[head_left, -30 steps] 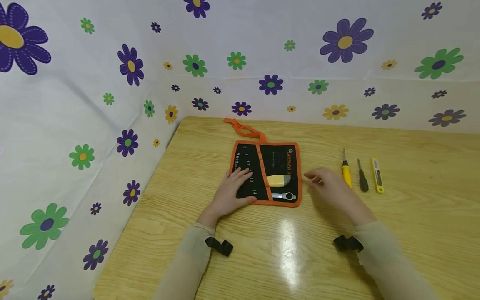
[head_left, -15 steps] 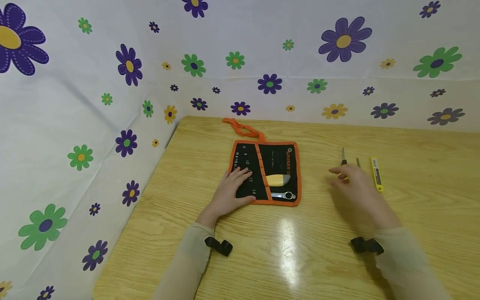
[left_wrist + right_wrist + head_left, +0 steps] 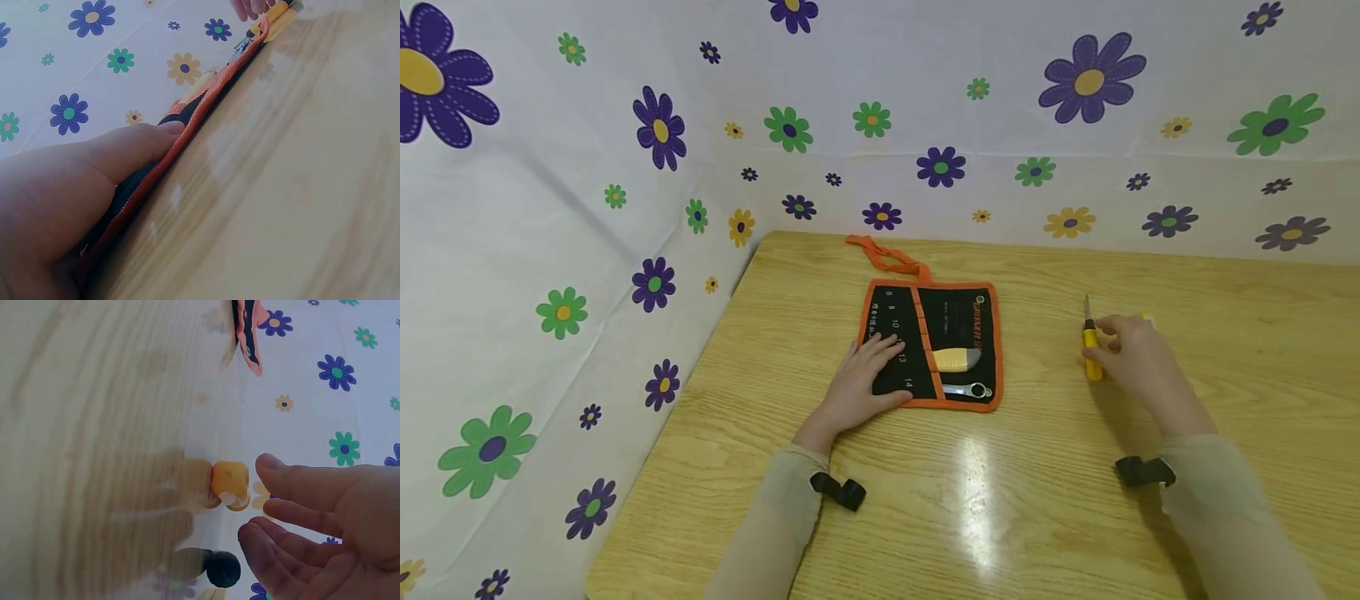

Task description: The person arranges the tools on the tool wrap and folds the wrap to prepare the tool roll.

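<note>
My left hand (image 3: 868, 379) lies spread on the left part of a black tool pouch (image 3: 947, 325) with orange edging. In the left wrist view its thumb (image 3: 150, 140) rests over the pouch's near edge. A yellow-and-grey handle (image 3: 955, 360) and a silver ring spanner (image 3: 973, 390) stick out of the pouch pockets. My right hand (image 3: 1138, 358) is at a yellow screwdriver (image 3: 1093, 367) lying on the table. In the right wrist view, thumb and fingers stand apart, a little short of its yellow handle (image 3: 230, 481). A dark screwdriver handle (image 3: 223, 569) lies beside it, hidden in the head view.
A yellow, flat, narrow item (image 3: 1148, 318) is mostly covered by the right hand. An orange tie strap (image 3: 891, 262) trails behind the pouch. The wooden table (image 3: 1037, 500) meets a flower-printed cloth (image 3: 985, 125) at the back and left.
My right hand has moved right from beside the pouch to the yellow screwdriver, covering the dark screwdriver and most of the yellow flat item. The left hand and pouch stay put.
</note>
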A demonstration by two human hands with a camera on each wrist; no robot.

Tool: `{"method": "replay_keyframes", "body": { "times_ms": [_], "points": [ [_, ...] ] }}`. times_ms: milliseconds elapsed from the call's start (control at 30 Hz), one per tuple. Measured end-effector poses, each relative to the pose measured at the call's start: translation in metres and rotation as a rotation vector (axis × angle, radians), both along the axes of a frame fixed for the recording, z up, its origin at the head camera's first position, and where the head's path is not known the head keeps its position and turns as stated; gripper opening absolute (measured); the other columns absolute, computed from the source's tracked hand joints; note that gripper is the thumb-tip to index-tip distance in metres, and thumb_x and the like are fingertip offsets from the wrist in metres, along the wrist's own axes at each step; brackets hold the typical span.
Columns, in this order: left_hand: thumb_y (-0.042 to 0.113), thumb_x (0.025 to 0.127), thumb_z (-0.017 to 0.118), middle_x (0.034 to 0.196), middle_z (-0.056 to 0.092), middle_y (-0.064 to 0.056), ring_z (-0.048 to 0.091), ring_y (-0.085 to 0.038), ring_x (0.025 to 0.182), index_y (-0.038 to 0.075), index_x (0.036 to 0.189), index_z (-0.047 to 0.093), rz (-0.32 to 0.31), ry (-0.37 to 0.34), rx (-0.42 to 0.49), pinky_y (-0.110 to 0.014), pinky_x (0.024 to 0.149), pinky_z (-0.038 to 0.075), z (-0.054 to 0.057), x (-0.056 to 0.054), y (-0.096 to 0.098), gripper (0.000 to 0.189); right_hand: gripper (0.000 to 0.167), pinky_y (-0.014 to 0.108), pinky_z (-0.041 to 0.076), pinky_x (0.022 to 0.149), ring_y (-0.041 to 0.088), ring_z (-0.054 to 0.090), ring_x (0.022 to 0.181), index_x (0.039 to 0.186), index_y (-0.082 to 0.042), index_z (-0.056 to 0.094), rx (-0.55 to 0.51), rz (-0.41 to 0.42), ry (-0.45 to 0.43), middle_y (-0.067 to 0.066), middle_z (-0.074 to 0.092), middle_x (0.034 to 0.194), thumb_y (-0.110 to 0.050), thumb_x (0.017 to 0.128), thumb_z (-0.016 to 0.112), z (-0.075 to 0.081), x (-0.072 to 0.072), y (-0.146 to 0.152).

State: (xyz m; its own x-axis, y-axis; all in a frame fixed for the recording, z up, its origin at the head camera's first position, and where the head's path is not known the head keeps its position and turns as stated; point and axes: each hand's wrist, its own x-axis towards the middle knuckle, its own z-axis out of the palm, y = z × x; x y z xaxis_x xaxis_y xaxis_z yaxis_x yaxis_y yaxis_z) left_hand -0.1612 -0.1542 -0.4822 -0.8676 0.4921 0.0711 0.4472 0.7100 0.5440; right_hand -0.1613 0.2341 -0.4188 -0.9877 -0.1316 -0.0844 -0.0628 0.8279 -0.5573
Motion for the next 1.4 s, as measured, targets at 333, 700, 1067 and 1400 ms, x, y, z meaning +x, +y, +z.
{"method": "replay_keyframes", "body": {
  "times_ms": [333, 700, 1067, 1400],
  "points": [
    [0.047, 0.086, 0.068, 0.154, 0.030, -0.002, 0.014, -0.021, 0.144, 0.016, 0.147, 0.039, 0.001, 0.004, 0.000, -0.041, 0.116, 0.000, 0.000, 0.000, 0.001, 0.075, 0.062, 0.057, 0.048, 0.084, 0.053, 0.053, 0.108, 0.130, 0.020, 0.039, 0.008, 0.018, -0.076, 0.042, 0.048, 0.120, -0.020, 0.091, 0.066, -0.005, -0.007, 0.002],
    [0.048, 0.086, 0.067, 0.154, 0.030, -0.001, 0.015, -0.020, 0.144, 0.017, 0.147, 0.039, 0.009, 0.005, -0.008, -0.041, 0.116, 0.000, -0.001, -0.001, 0.001, 0.075, 0.063, 0.056, 0.048, 0.084, 0.052, 0.051, 0.105, 0.130, 0.021, 0.038, 0.048, 0.030, -0.096, 0.042, 0.048, 0.116, -0.020, 0.091, 0.066, -0.007, -0.013, 0.000],
    [0.047, 0.086, 0.068, 0.154, 0.030, -0.001, 0.015, -0.021, 0.144, 0.017, 0.147, 0.039, 0.007, 0.006, -0.008, -0.041, 0.116, 0.001, -0.001, 0.000, 0.000, 0.075, 0.055, 0.053, 0.050, 0.079, 0.049, 0.055, 0.100, 0.127, 0.023, 0.039, 0.036, 0.051, -0.077, 0.041, 0.051, 0.114, -0.009, 0.090, 0.064, -0.007, -0.015, -0.001],
    [0.047, 0.086, 0.068, 0.154, 0.030, -0.002, 0.015, -0.022, 0.144, 0.016, 0.148, 0.039, 0.003, 0.002, 0.000, -0.042, 0.116, 0.001, 0.001, 0.000, 0.000, 0.075, 0.042, 0.055, 0.047, 0.078, 0.051, 0.053, 0.102, 0.123, 0.020, 0.047, 0.020, 0.009, 0.012, 0.040, 0.051, 0.117, -0.001, 0.088, 0.054, -0.001, -0.008, -0.005]
  ]
}}
